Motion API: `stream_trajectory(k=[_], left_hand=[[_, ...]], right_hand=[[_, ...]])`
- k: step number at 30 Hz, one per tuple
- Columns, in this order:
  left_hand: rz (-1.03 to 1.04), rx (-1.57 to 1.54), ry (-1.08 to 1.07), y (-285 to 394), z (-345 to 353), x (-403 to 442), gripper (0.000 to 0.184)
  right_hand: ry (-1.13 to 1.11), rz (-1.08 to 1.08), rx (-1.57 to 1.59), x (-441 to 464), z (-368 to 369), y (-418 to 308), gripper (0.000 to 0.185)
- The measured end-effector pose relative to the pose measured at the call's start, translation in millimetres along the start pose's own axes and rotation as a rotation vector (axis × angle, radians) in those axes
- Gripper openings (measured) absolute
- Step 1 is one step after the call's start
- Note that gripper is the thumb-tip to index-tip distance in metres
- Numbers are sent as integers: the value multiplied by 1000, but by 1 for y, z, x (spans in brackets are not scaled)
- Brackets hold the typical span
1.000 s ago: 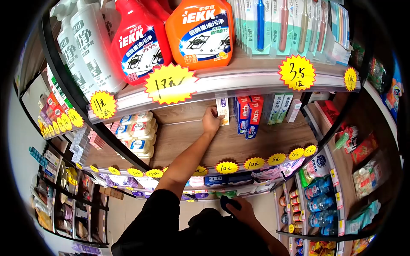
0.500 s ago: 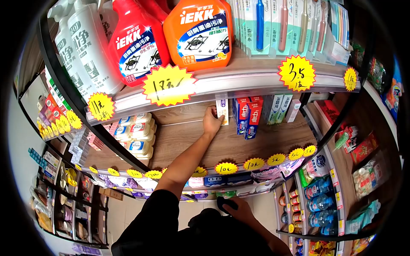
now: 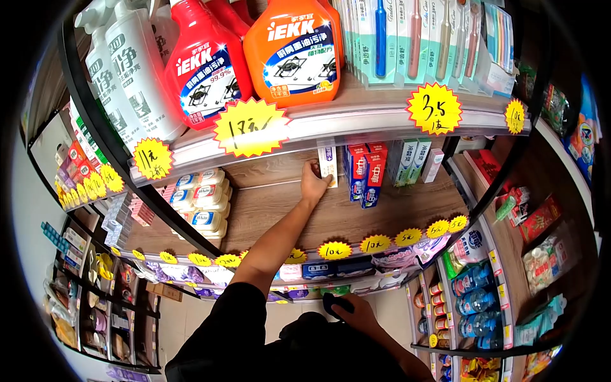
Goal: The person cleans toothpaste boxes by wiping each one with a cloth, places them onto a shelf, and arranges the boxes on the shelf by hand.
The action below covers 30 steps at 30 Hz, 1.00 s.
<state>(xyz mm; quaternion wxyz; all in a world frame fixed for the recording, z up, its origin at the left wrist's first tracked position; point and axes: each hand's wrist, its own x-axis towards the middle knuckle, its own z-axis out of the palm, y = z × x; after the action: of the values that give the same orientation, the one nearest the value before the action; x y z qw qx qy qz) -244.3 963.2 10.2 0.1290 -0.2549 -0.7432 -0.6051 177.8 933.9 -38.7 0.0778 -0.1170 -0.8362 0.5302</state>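
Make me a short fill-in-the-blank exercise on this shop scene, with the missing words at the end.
1. The person's ____ hand touches a narrow white box.
2. In this view, the red-and-blue boxes stand to the ____ of that box.
3. Just right of the front red spray bottle stands another spray bottle, coloured ____.
4. The large yellow tag below the toothbrushes shows the number ____.

Missing words: left; right; orange; 3.5

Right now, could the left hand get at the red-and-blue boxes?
Probably yes: the left hand is near the red-and-blue boxes, with only the slim white box at its fingertips between them.
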Motion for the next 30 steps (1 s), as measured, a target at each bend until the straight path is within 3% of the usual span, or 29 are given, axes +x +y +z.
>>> stream_trajectory(k=[5, 8, 10, 11, 13, 14, 15, 18, 20, 21, 24, 26, 28, 30], left_hand=[[13, -44, -9, -2, -2, -5, 63], [23, 55, 123, 26, -17, -21, 57], [-31, 26, 100, 53, -36, -43, 45], [88, -5, 99, 54, -44, -56, 30], [-82, -187, -11, 91, -67, -102, 19], [9, -176, -43, 125, -80, -130, 12], [-51, -231, -128, 136, -90, -159, 10], [-149, -351, -378, 131, -106, -254, 15], [-301, -141, -595, 148, -119, -307, 34], [-374, -254, -623, 146, -120, -332, 42], [-833, -402, -533, 154, -144, -384, 49], [-984, -511, -404, 158, -171, -408, 48], [-970, -564, -295, 166, -196, -427, 41], [-830, -390, -195, 177, -224, -440, 34]], right_hand=[[12, 11, 2, 0, -4, -6, 43], [91, 18, -5, 0, -17, -13, 41], [136, 84, 52, -3, -31, -25, 39], [159, 67, 59, -4, -36, -26, 36], [133, 51, 64, -9, -45, -23, 37], [113, 41, 73, -12, -51, -21, 38], [95, 36, 69, -16, -54, -22, 38], [70, 35, 227, -29, -55, -22, 48], [-12, -45, 298, -34, -44, 0, 54], [-72, -32, 409, -36, -36, 9, 54], [-251, -16, 445, -41, -15, 12, 52], [-367, 22, 495, -45, -2, -6, 48], [-435, -21, 509, -50, 18, -21, 47], [-479, -61, 497, -57, 52, -21, 47]])
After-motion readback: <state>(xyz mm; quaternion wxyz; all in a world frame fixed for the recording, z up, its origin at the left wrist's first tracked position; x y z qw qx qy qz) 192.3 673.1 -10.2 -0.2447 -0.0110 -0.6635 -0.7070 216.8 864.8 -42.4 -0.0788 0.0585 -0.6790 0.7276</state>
